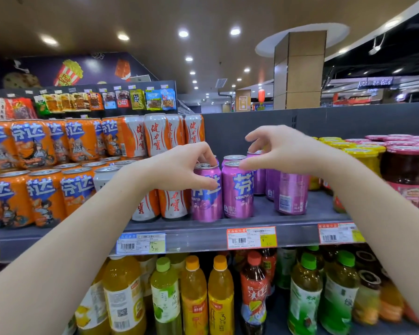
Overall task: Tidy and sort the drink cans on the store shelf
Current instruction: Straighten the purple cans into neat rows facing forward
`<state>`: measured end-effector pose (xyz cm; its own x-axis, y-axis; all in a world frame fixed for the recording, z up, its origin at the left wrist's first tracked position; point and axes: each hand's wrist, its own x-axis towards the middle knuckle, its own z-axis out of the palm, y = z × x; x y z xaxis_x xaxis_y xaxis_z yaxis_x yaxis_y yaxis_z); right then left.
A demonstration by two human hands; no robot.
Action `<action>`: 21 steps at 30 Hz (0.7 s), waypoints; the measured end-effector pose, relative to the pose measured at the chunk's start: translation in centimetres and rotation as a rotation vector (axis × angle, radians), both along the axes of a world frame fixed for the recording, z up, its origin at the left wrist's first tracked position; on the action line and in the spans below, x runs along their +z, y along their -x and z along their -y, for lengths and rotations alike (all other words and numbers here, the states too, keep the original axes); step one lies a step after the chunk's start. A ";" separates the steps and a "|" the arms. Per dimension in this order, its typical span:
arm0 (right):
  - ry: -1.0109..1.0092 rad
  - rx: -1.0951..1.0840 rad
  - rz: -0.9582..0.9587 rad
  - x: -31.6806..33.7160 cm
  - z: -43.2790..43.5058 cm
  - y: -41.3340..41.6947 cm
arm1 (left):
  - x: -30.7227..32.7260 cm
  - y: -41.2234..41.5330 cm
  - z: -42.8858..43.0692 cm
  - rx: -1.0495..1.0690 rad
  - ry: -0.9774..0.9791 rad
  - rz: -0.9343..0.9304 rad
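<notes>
Several purple drink cans stand on the grey shelf [324,209]. My left hand [179,170] grips the front-left purple can [207,204], thumb on its face and fingers over its top. My right hand [283,151] hovers with curled, spread fingers over the second front purple can [237,194] and the ones behind it. Its thumb is at that can's rim and a fingertip is near a rear can's top [254,153]. Another purple can [292,194] stands to the right, barcode facing out. White-and-orange cans [173,204] stand just left of the purple ones, partly hidden by my left wrist.
Orange cans [46,194] are stacked two high on the left, with white-and-orange cans [155,134] on top. Yellow-lidded and red-lidded jars [406,170] stand at the right. Bottled drinks [194,293] fill the shelf below. Price tags [250,236] line the shelf edge.
</notes>
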<state>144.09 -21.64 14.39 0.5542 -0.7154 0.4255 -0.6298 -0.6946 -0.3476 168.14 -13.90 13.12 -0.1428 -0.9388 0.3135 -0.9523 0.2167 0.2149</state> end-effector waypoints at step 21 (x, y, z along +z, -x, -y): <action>-0.247 -0.274 0.442 -7.1 1.8 4.1 | -0.8 2.6 1.5 -0.011 0.129 0.065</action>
